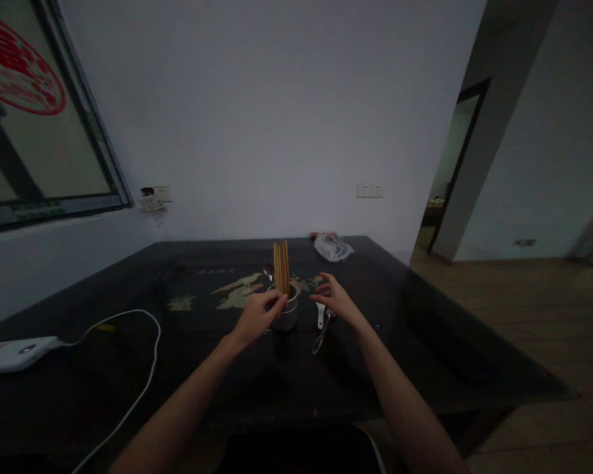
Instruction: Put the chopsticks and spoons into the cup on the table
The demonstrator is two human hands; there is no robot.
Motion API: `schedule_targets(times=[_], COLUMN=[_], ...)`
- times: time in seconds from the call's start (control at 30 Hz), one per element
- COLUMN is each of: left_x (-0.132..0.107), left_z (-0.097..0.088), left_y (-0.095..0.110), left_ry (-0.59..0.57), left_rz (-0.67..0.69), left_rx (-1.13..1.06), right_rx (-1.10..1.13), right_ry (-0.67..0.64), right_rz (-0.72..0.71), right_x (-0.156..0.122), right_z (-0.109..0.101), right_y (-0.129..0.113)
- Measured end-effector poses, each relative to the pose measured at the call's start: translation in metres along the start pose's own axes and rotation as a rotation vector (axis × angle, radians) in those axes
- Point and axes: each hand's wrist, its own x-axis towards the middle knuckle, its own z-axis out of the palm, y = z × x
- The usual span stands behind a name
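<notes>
A bundle of wooden chopsticks (281, 266) stands upright in a grey metal cup (287, 318) on the dark table. My left hand (257, 315) is closed at the cup's near rim, thumb and forefinger pressed together just in front of the chopsticks; its other fingers are partly hidden. A spoon (268, 269) with a dark, shiny bowl shows at the cup's left. To the right of the cup, my right hand (337, 299) hovers with fingers apart and curved. Below its fingertips lie a white utensil handle (321, 317) and a shiny, clear-looking utensil (320, 341), whose upper ends the hand covers.
The black table (217, 375) has a painted bird-and-flower pattern. At its back edge lies a crumpled clear plastic bag (333, 247). On the left, a white power strip (20, 354) trails a white cable (154, 359) across the table. A wall (277, 131) stands behind.
</notes>
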Motion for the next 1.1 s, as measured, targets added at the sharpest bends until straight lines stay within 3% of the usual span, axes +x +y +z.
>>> schedule_targets(times=[0.2,0.37,0.53,0.67,0.83,0.97,1.1], left_x=[-0.022,-0.028,-0.029,-0.03,-0.029,-0.028,-0.027], left_z=[0.035,0.046,0.051,0.053,0.053,0.052,0.05], left_y=[0.001,-0.012,-0.017,-0.017,-0.017,-0.017,-0.015], left_ry=[-0.209,-0.369,-0.415,-0.449,-0.444,-0.448,-0.461], left_rz=[0.038,0.151,0.283,0.346,0.361,0.362,0.343], left_rx=[0.015,0.152,0.263,0.302,0.337,0.36,0.349], right_rx=[-0.263,-0.445,-0.591,-0.777,-1.061,-1.112,-1.066], right_ry=[0.079,0.132,0.148,0.075,0.007,-0.022,-0.052], right_rz=[-0.009,0.08,0.169,0.213,0.152,0.147,0.267], right_x=[0.001,0.001,-0.001,-0.009,-0.017,-0.016,-0.014], right_z=[-0.016,-0.025,-0.028,-0.013,0.007,0.009,-0.003], right_y=[-0.005,-0.006,-0.01,-0.017,-0.02,-0.02,-0.019])
